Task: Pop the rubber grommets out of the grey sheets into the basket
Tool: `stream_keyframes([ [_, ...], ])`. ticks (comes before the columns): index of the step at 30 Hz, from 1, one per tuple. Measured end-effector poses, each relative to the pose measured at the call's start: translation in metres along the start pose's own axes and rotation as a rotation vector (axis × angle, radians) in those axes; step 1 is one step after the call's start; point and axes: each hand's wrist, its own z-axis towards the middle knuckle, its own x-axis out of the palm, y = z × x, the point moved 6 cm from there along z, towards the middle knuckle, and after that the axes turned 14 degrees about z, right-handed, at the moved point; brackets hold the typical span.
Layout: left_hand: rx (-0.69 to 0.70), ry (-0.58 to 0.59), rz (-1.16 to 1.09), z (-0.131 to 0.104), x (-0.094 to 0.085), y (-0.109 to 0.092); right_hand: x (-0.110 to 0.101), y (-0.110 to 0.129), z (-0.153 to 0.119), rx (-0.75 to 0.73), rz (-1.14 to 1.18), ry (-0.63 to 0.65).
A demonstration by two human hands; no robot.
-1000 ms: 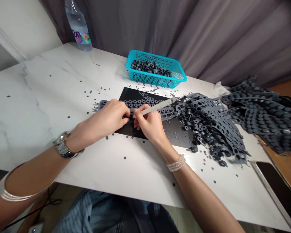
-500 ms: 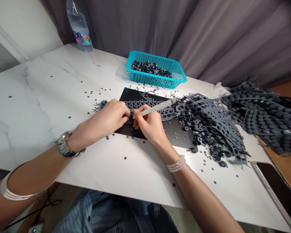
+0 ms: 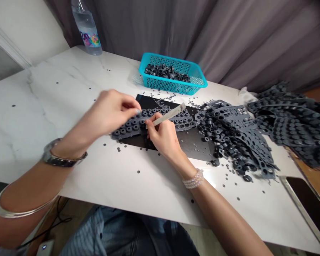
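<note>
My right hand [image 3: 165, 137] grips a slim, off-white stick-like tool [image 3: 173, 113], its back end pointing up and to the right; the working tip is hidden by my fingers. Under that hand lies a strip of dark grey rubbery sheet [image 3: 130, 131] with rows of raised rings, resting on a black mat [image 3: 186, 144]. My left hand [image 3: 110, 110] hovers over the strip's left part, slightly blurred, thumb and forefinger pinched together. Whatever is between those fingertips cannot be made out.
A turquoise basket [image 3: 173, 87] of dark rings stands behind the mat. Loose rings [image 3: 225, 142] and punched sheet [image 3: 245, 128] are heaped at right, beside more sheets [image 3: 296, 124]. A phone [image 3: 306, 202] lies front right, a water bottle [image 3: 88, 33] back left. Small discs dot the table.
My left hand has lifted off the strip and moved up and left, uncovering the strip's left end. My right hand stays nearly in place, the tool's back end shifted slightly left.
</note>
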Motion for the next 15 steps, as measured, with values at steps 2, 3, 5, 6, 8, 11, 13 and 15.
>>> stream_keyframes([
  [2, -0.122, -0.065, -0.177, 0.003, -0.011, 0.014, 0.000, -0.006, 0.000, 0.031, 0.060, -0.006],
  [3, -0.166, -0.056, -0.266, 0.005, -0.012, 0.021, 0.000, -0.009, 0.000, 0.046, 0.110, -0.011],
  [5, -0.231, 0.026, -0.423, 0.008, -0.004, 0.033, -0.003, -0.015, 0.000, 0.068, 0.240, -0.041],
  [6, -0.257, 0.071, -0.502, 0.009, 0.002, 0.037, -0.005, -0.016, 0.000, 0.074, 0.310, -0.062],
  [8, -0.303, 0.134, -0.648, 0.011, 0.012, 0.042, -0.009, -0.019, 0.000, 0.078, 0.422, -0.108],
  [11, -0.336, 0.187, -0.808, 0.012, 0.023, 0.039, -0.014, -0.018, 0.000, 0.074, 0.487, -0.153],
  [13, -0.356, 0.217, -0.873, 0.011, 0.027, 0.035, -0.015, -0.018, 0.000, 0.079, 0.492, -0.171],
  [15, -0.378, 0.241, -0.922, 0.009, 0.029, 0.033, -0.016, -0.016, -0.001, 0.082, 0.498, -0.189],
])
